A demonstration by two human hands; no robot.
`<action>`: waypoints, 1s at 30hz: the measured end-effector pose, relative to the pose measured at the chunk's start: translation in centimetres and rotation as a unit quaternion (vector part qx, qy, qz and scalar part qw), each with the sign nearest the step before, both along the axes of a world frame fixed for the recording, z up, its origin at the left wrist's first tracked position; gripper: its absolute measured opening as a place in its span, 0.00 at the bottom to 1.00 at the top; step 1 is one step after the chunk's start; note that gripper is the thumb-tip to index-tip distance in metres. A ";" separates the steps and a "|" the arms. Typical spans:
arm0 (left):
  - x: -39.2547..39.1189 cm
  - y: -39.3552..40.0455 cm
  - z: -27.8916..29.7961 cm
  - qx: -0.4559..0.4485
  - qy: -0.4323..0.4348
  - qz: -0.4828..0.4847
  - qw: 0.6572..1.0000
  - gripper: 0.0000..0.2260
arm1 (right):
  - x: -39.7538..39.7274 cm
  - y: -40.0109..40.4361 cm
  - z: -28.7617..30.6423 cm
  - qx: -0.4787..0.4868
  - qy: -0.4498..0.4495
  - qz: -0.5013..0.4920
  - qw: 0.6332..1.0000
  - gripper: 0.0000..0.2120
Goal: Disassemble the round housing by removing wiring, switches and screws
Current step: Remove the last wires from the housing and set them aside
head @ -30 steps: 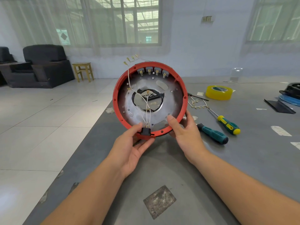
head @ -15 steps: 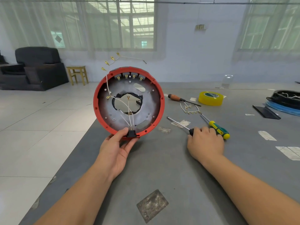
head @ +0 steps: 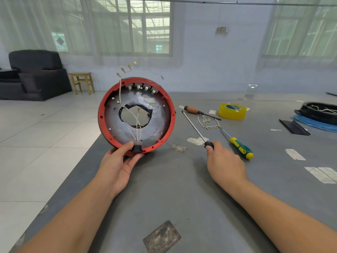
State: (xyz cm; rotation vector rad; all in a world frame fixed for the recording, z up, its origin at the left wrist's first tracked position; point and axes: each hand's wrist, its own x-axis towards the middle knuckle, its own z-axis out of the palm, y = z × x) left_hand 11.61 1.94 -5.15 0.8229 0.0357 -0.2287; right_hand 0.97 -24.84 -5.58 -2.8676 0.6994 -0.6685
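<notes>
Red-rimmed grey housing (head: 165,123), white wires (head: 135,118), yellow tape (head: 232,111).

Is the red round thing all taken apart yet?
Not yet. Some wires already lie loose on the table. The left hand holds the housing upright; the right hand grips a screwdriver. White wiring and the black switch remain attached.

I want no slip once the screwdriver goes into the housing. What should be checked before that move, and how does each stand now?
1. Left hand grips the round housing at its lower rim: ok.
2. Housing stands on edge, open side facing the camera: ok.
3. Right hand holds the screwdriver by its handle: ok.
4. Tip matches the screws: cannot tell.
5. White wires clear of the work area: not ok, they cross the opening.
</notes>
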 end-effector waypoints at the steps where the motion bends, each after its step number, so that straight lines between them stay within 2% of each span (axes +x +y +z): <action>1: 0.0 0.1 -0.1 -0.002 0.002 -0.001 1.000 0.20 | -0.1 0.1 0.1 0.014 -0.018 0.013 1.000 0.18; 6: 0.0 0.2 -0.1 -0.003 0.008 -0.002 1.000 0.22 | -0.9 1.3 0.7 0.066 -0.123 0.109 0.984 0.22; 8: 0.0 0.2 -0.1 -0.006 0.003 0.009 1.000 0.28 | -1.1 1.9 0.9 0.069 -0.119 0.145 0.980 0.25; 11: 0.1 0.2 -0.2 -0.009 0.002 0.023 1.000 0.35 | -1.3 2.2 1.1 0.052 -0.066 0.174 0.981 0.27; 16: 0.0 0.5 -0.2 -0.008 0.004 0.015 1.000 0.31 | -1.6 1.4 1.7 -0.042 -0.047 0.223 0.973 0.19; 20: 0.0 0.5 0.0 0.002 0.000 0.000 1.000 0.26 | -1.9 0.5 2.3 -0.101 -0.086 0.261 0.956 0.17; 25: -0.1 0.4 -0.2 0.006 -0.004 -0.002 1.000 0.24 | -1.9 -0.7 2.7 -0.136 -0.105 0.271 0.947 0.22; 30: -0.1 0.3 -0.1 0.014 0.002 0.001 1.000 0.23 | -1.7 -1.7 3.0 -0.184 -0.124 0.282 0.933 0.21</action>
